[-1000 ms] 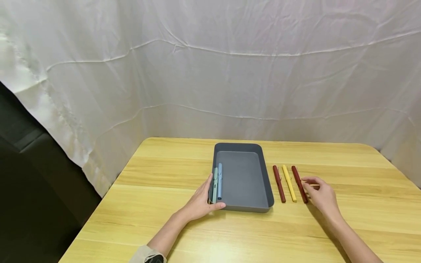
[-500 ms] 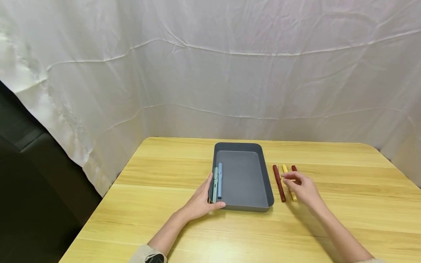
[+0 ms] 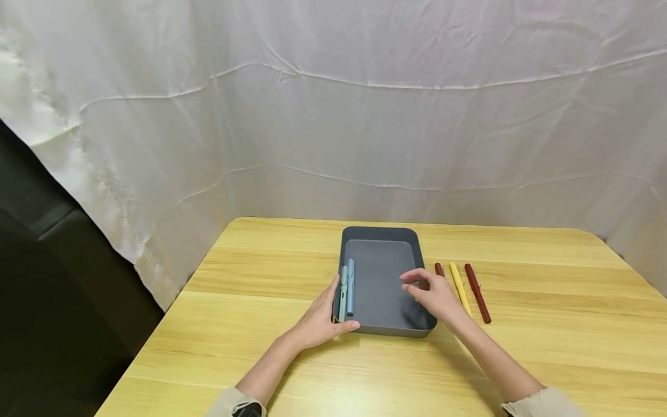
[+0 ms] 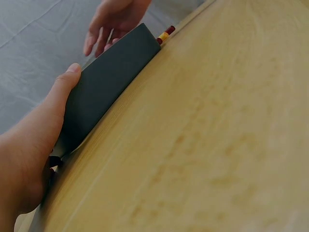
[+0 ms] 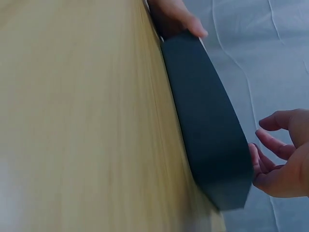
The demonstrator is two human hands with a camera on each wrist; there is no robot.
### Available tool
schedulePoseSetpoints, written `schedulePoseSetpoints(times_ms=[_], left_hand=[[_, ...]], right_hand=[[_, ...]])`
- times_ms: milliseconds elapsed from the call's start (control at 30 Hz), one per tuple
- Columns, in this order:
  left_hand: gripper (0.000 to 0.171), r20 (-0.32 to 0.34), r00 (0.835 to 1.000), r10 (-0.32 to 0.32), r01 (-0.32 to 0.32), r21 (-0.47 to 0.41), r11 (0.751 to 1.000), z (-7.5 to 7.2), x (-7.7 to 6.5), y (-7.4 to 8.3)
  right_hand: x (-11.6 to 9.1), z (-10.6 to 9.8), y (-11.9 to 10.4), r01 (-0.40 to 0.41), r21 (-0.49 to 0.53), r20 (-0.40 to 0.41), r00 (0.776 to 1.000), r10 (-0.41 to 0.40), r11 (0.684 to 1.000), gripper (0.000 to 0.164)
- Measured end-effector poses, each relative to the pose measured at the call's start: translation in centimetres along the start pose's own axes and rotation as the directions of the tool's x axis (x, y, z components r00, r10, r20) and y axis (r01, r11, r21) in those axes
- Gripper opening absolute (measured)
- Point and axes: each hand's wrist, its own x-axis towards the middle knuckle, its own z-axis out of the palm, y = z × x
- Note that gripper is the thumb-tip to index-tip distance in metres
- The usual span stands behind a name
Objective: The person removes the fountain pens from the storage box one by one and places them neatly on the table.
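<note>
In the head view my left hand [image 3: 319, 320] rests at the near left corner of a grey tray [image 3: 379, 332]. Its fingers lie along the tray's left wall and its thumb lies across the near rim. Over the right part of the tray hovers my right hand [image 3: 431, 294], thumb and fingers apart, nothing between them. A green pen [image 3: 343, 295] and a blue pen [image 3: 351, 288] lie side by side inside, along the left wall. Right of the tray are a dark red pen [image 3: 439, 269], partly hidden by my right hand, a yellow pen [image 3: 459, 284] and another dark red pen [image 3: 477, 293].
The tray stands on a light wooden table [image 3: 250, 278]. Behind the table hangs a pale curtain [image 3: 365, 127]. A dark surface [image 3: 57, 278] lies beyond the table's left edge.
My right hand has moved left from the rightmost red pen, past the yellow pen, to over the tray, carrying nothing. Left hand, tray and pens stay in place.
</note>
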Motion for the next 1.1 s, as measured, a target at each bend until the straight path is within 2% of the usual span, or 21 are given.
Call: schedulePoseSetpoints(times_ms=[167,367,633,867,1100], left_hand=[[0.103,0.0,1.0,0.007,-0.007,-0.015,1.0,0.0,0.0,0.0],[0.102,0.004,1.0,0.006,-0.005,-0.033,0.999,-0.1,0.0,0.0],[0.101,0.003,1.0,0.024,-0.024,-0.039,0.999,-0.1,0.1,-0.1],[0.101,0.019,1.0,0.018,-0.017,-0.033,0.999,-0.1,0.1,-0.1],[0.1,0.016,1.0,0.02,-0.019,-0.03,0.999,-0.2,0.1,0.0]], right_hand=[[0.8,2.2,-1.0,0.02,-0.004,0.033,0.999,-0.02,1.0,0.022],[1.9,4.8,-2.2,0.001,-0.025,0.039,0.999,0.0,1.0,0.022],[3.3,7.7,-2.6,0.022,-0.05,0.053,0.998,-0.019,0.999,0.019],[4.2,9.3,-2.0,0.029,-0.101,0.053,0.998,-0.023,0.995,0.018],[4.2,9.8,-1.6,0.028,-0.134,0.042,0.999,-0.023,0.991,0.017]])
